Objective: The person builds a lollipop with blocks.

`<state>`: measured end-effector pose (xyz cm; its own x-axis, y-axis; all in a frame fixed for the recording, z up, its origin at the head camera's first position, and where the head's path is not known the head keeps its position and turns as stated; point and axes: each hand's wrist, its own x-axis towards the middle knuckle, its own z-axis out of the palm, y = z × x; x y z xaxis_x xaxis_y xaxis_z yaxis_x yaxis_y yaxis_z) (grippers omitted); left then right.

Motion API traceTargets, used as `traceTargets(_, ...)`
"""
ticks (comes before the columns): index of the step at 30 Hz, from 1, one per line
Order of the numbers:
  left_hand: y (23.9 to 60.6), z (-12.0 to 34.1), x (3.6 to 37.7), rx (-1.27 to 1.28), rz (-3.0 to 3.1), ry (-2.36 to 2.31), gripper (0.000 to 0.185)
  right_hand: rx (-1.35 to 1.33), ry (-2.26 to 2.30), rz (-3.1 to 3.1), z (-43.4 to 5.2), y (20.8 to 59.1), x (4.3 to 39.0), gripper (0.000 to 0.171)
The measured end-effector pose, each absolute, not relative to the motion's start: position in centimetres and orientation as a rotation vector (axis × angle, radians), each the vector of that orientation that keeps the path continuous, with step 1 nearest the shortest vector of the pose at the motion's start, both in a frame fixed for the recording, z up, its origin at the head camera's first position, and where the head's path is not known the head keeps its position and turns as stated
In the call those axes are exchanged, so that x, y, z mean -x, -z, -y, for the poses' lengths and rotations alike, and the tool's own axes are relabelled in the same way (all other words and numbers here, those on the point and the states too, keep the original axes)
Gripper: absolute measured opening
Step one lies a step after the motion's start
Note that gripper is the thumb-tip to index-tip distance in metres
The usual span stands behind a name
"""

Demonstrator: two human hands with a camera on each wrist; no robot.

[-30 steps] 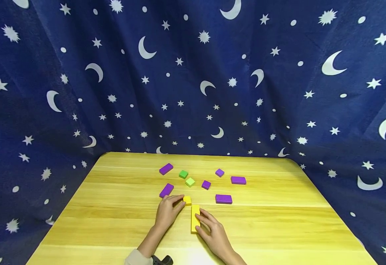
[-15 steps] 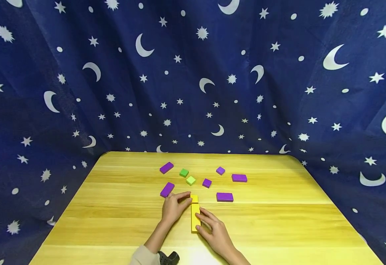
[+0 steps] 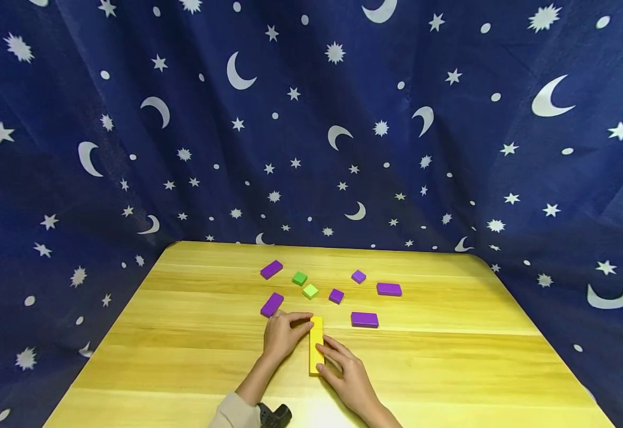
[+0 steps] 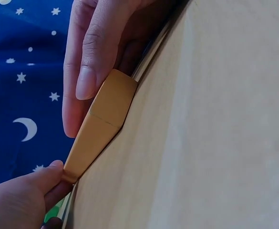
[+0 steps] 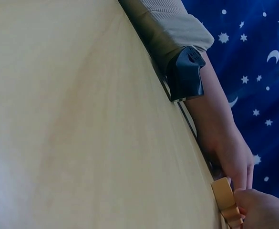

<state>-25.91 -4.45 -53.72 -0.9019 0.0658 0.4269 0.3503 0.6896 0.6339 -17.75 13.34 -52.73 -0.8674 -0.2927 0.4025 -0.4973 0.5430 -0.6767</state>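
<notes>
A long yellow block (image 3: 316, 352) lies lengthwise on the table, pointing away from the person. At its far end, in line with it, a small yellow block (image 3: 317, 322) meets it end to end. My left hand (image 3: 281, 336) pinches the small block between thumb and fingers from the left. My right hand (image 3: 349, 373) holds the long block, thumb near its close end and fingers along its right side. In the left wrist view, the long yellow block (image 4: 106, 107) shows its near end face, with the right hand (image 4: 98, 52) above and the left hand (image 4: 22, 198) at the far end.
Beyond the hands lie a green block (image 3: 299, 278) and a light green block (image 3: 310, 291). Two small purple blocks, one marked here (image 3: 336, 296), lie right of them. Long purple blocks (image 3: 364, 320) lie at both sides, one (image 3: 271, 304) just past the left hand.
My left hand has moved right, bringing the small yellow block from the left of the long block's far end into line against it. The right hand keeps its hold.
</notes>
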Motion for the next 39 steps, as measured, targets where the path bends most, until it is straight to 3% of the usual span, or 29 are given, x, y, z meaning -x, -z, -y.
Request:
traceTargets(30, 53.67, 4.81, 25.82, 0.377, 2.55, 1.089, 0.023, -0.677, -1.223, 2.529, -13.41, 52.79, 17.82, 0.035)
traceTargets(39, 53.67, 4.96, 25.91, 0.382, 2.289, 1.243, 0.021, -0.64, -1.28, 2.481, -13.57, 52.94, 18.44, 0.035)
